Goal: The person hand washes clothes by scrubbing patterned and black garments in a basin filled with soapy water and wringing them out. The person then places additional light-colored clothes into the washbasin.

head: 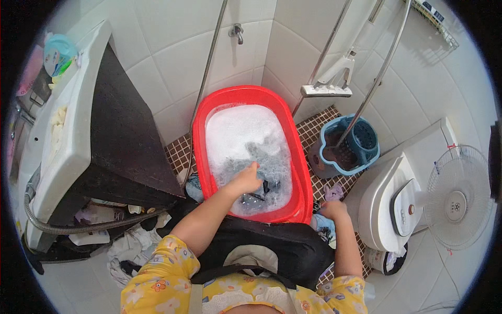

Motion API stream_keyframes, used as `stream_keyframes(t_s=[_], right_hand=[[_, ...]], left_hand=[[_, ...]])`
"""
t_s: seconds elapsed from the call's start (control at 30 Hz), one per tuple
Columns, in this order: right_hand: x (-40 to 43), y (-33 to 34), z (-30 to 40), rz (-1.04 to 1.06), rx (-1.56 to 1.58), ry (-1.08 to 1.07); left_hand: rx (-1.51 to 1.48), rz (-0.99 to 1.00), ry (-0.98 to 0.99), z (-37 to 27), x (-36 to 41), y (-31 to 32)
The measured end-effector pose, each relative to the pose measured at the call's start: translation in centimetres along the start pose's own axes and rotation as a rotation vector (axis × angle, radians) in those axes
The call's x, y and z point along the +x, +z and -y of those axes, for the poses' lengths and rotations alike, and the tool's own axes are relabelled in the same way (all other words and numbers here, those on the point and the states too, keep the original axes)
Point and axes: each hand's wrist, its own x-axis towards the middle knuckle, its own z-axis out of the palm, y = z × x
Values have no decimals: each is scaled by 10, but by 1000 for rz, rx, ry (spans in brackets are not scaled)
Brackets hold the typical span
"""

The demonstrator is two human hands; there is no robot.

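Observation:
A red plastic tub (302,184) in front of me holds water under a thick layer of white foam (239,129). My left hand (247,180) hangs over its near half, fingers partly curled. Just below that hand, dark fabric (266,186) shows at the water's surface; whether the fingers grip it is hidden. Right of the tub, my right hand (335,210) is low among clothes near the floor, touching or close to a light-blue cloth (324,224). Its fingertips are partly hidden. A lilac cloth (333,192) lies just beyond it.
At right stand a blue mop bucket (325,157), a white toilet (376,208) and a fan (457,208). A sponge mop (327,91) leans behind. To the left are a washbasin (74,157), a shower hose (94,227) and a pile of clothes (133,247). A tap (236,33) juts from the wall.

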Motion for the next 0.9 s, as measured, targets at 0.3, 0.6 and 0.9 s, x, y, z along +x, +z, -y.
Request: stream_keyframes(t_s=[0.3,0.6,0.9], right_hand=[[114,33,182,-267,-391,-745],[219,171,181,246,-243,-464],[169,-2,190,341,131,-609]], left_hand=[[329,197,-125,-24,-11,-26],[343,299,79,-31,-20,-2],[362,133,-121,-12,0,-12]])
